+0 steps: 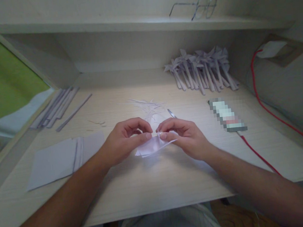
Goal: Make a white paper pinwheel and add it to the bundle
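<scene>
A small piece of folded white paper lies at the middle of the light wooden desk. My left hand pinches its upper left part between thumb and fingers. My right hand pinches its upper right corner, fingertips almost meeting those of the left hand. Just behind my hands lie thin paper trimmings and a metal tip, perhaps of scissors, mostly hidden by my right hand.
A heap of finished paper pinwheels lies at the back right. Paper strips lie at the back left, flat sheets at the front left. A phone with a red cable lies to the right. Glasses rest on the shelf.
</scene>
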`<state>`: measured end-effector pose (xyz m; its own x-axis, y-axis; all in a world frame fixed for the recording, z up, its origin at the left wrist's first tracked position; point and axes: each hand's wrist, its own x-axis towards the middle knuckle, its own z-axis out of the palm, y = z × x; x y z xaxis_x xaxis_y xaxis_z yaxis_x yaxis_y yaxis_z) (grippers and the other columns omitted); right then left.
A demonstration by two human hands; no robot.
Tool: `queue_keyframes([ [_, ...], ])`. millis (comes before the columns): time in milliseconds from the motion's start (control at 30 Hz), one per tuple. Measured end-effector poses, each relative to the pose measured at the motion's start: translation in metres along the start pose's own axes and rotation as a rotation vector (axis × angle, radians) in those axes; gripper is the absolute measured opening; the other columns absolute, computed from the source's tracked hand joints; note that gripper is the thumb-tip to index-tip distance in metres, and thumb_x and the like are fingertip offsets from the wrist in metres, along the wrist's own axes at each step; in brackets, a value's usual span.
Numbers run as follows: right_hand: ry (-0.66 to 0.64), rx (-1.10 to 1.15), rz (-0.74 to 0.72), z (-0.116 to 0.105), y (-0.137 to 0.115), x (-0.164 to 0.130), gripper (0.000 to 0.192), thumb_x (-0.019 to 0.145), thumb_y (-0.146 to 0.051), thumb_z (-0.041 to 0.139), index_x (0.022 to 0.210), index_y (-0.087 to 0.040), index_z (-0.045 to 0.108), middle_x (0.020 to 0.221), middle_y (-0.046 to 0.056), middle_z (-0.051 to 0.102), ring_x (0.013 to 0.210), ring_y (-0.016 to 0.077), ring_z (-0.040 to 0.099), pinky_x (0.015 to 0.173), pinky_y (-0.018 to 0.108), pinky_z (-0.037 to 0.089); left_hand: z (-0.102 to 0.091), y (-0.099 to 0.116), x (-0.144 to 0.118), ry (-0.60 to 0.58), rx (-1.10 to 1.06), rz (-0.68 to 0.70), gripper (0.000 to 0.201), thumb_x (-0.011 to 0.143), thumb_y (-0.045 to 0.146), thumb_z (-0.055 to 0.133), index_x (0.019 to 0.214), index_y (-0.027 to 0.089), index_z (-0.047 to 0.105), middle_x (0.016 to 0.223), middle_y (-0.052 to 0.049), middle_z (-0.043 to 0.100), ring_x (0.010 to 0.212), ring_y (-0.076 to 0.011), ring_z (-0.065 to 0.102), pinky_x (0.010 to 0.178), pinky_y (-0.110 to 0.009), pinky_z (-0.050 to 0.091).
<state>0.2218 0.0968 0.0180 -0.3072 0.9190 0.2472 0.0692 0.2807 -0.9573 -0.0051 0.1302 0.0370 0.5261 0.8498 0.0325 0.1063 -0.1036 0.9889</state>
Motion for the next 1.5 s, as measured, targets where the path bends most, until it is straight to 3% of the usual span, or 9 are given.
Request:
queue_keyframes([
  [133,-0.008,-0.073,-0.057,0.001,-0.003,-0.001,0.003,0.09,-0.024,0.074,0.091,-0.021,0.074,0.096,0.003,0.073,0.092,0.018,0.068,0.087,0.033,0.051,-0.003,0.005,-0.001,-0.03,0.145,-0.025,0.013,0.082,0.028,0.073,0.073,0.018,0.073,0.068,0.002,0.066,0.062,-0.0105,0.055,0.06,-0.023,0.042],
  [300,-0.05,-0.182,-0.138,0.003,-0.006,-0.003,0.002,0.091,-0.023,0.074,0.092,-0.021,0.073,0.098,0.005,0.074,0.093,0.0191,0.068,0.088,0.036,0.052,-0.003,0.01,-0.001,-0.119,0.23,-0.043,0.012,0.082,0.028,0.071,0.078,0.018,0.077,0.073,-0.001,0.071,0.07,-0.0137,0.059,0.065,-0.025,0.043],
  [533,-0.094,-0.205,-0.194,0.004,-0.007,-0.003,0.002,0.09,-0.02,0.074,0.089,-0.021,0.071,0.1,0.006,0.074,0.094,0.0194,0.07,0.088,0.038,0.054,-0.005,0.006,0.003,-0.143,0.226,-0.199,0.018,0.077,0.034,0.076,0.074,0.016,0.075,0.062,0.0,0.064,0.057,-0.0116,0.053,0.051,-0.022,0.036],
  [700,-0.128,-0.221,-0.248,0.004,-0.01,-0.004,0.005,0.088,-0.016,0.073,0.086,-0.021,0.071,0.099,0.007,0.075,0.094,0.0201,0.07,0.087,0.038,0.055,-0.007,0.005,0.002,-0.16,0.265,-0.202,0.02,0.074,0.034,0.078,0.067,0.017,0.07,0.059,0.002,0.059,0.054,-0.0098,0.05,0.048,-0.02,0.034],
  [867,-0.14,-0.262,-0.313,0.005,-0.013,-0.004,0.01,0.087,-0.012,0.07,0.084,-0.021,0.069,0.096,0.008,0.077,0.091,0.0198,0.07,0.087,0.039,0.056,-0.013,0.007,0.002,-0.239,0.381,-0.275,0.025,0.076,0.04,0.075,0.068,0.017,0.074,0.059,0.001,0.062,0.055,-0.0116,0.051,0.05,-0.022,0.033],
  [1033,-0.097,-0.288,-0.314,0.006,-0.011,-0.005,0.011,0.086,-0.011,0.069,0.084,-0.021,0.068,0.095,0.007,0.076,0.09,0.0198,0.07,0.086,0.038,0.056,-0.019,0.009,0.0,-0.344,0.49,-0.296,0.016,0.078,0.031,0.068,0.073,0.019,0.079,0.064,0.001,0.067,0.059,-0.0134,0.055,0.053,-0.023,0.035],
  [1267,-0.126,-0.309,-0.363,0.006,-0.013,-0.004,0.01,0.088,-0.013,0.069,0.087,-0.022,0.068,0.1,0.007,0.077,0.094,0.02,0.07,0.089,0.039,0.055,-0.013,0.006,0.002,-0.201,0.392,-0.147,0.019,0.084,0.035,0.068,0.08,0.02,0.079,0.073,-0.001,0.073,0.069,-0.0159,0.062,0.062,-0.024,0.044],
  [1500,-0.19,-0.364,-0.404,0.005,-0.015,-0.003,0.01,0.088,-0.014,0.066,0.086,-0.023,0.064,0.105,0.007,0.077,0.093,0.0202,0.069,0.087,0.04,0.054,-0.005,0.002,0.002,-0.184,0.302,-0.153,0.018,0.083,0.035,0.071,0.08,0.019,0.079,0.072,-0.002,0.074,0.067,-0.0158,0.062,0.062,-0.025,0.045],
])
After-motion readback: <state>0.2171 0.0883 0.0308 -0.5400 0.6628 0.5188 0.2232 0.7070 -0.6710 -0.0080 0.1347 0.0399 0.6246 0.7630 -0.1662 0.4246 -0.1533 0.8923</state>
